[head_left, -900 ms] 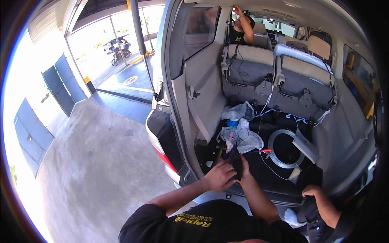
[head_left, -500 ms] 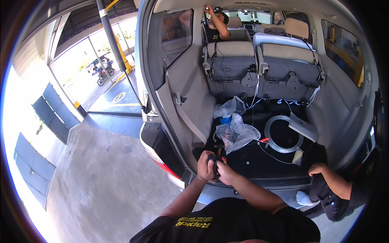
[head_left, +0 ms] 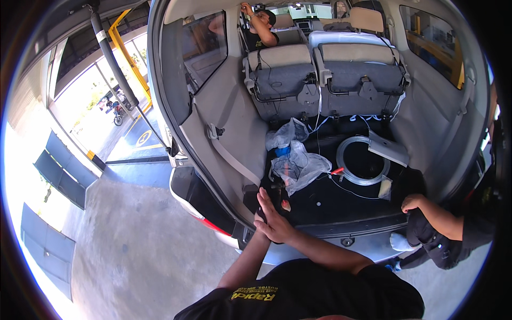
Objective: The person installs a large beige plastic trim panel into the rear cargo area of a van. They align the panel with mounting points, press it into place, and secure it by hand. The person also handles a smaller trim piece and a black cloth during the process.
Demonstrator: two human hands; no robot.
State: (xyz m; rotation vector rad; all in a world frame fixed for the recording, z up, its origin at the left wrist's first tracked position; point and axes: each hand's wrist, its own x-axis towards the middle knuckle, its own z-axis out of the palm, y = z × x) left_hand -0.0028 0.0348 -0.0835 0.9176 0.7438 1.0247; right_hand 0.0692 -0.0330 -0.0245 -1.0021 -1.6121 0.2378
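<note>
My right hand (head_left: 276,226) has its fingers stretched out and lies flat against my left hand (head_left: 260,230), covering most of it. Between the two, a small black object (head_left: 260,212) shows only at its edge; its kind is hidden, and it appears to sit in my left hand. Both hands are over the rear sill of an open vehicle, near its left side. Just beyond them a small red and pale piece (head_left: 286,205) lies on the black cargo floor (head_left: 309,213).
Clear plastic bags (head_left: 301,168), a coil of clear tubing (head_left: 344,165) and a grey panel (head_left: 388,149) lie in the cargo area behind the seats (head_left: 360,80). A co-worker's arm (head_left: 440,218) is close at the right. Another person (head_left: 261,29) is farther inside at the left.
My right hand has gone from curled fingers around the black object to straight fingers laid over my left hand. The whole view has shifted, with the vehicle now farther left.
</note>
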